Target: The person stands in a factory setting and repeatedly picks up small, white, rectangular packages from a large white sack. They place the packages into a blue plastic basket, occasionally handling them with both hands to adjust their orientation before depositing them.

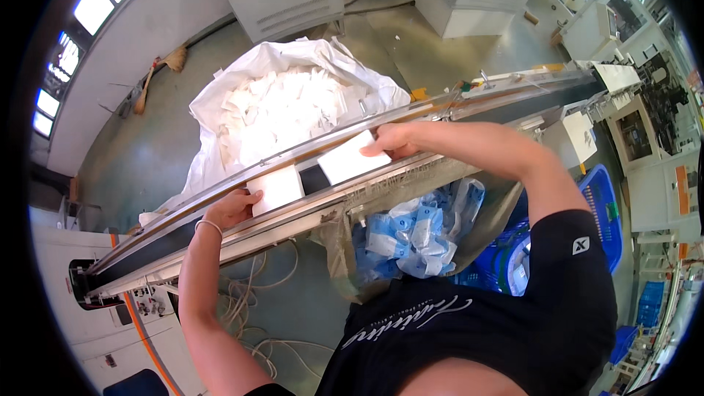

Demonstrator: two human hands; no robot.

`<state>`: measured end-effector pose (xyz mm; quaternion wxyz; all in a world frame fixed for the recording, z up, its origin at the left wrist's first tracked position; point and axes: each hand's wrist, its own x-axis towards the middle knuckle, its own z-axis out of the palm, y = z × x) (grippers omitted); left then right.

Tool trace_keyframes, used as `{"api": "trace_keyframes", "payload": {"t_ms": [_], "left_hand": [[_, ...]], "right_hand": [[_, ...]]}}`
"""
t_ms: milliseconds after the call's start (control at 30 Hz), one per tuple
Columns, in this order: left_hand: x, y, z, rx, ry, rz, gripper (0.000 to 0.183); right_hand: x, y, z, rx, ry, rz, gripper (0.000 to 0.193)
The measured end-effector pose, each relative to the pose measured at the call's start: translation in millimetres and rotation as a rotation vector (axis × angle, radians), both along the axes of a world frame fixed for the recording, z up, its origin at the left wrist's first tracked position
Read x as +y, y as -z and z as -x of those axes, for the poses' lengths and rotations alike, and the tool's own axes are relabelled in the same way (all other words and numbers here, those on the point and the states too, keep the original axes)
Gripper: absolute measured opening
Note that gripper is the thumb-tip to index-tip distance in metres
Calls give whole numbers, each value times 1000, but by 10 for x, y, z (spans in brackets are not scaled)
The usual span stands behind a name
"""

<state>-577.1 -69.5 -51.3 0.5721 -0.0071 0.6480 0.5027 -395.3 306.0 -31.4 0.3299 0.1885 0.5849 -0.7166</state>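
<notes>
Narrow conveyor (183,231) runs on a slant from lower left to upper right, black belt hemmed by bright metal side rails; little room across the belt between those rails. Two white flat packs lie on it. Left hand (231,209) rests at the left edge of the nearer white pack (277,188), fingers curled against its side, touching; whether it actually grips the pack, cannot tell. Right hand (392,141) lies on the upper right corner of the second white pack (350,158), fingers bent down over its edge, pressing rather than enclosing. A short gap of bare belt separates the two packs. Beyond the far rail, a big white sack (242,77) stands open, full of white pieces, its rim just beside the conveyor. On the near side, under the rail, an open bag of blue-and-white packets (414,231) hangs beside a blue crate (605,213). Loose cables (253,301) lie on the floor below the belt.
</notes>
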Motion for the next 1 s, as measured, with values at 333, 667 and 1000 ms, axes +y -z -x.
{"api": "trace_keyframes", "payload": {"t_ms": [333, 667, 1000], "left_hand": [[703, -222, -248, 440, 424, 179, 36], [1223, -327, -3065, 1177, 716, -136, 35], [1780, 1687, -2954, 1145, 1156, 575, 51]], "right_hand": [[540, -335, -314, 93, -459, -811, 62], [1363, -455, -4589, 235, 1455, -1320, 23], [-182, 2067, -5570, -709, 466, -763, 93]]}}
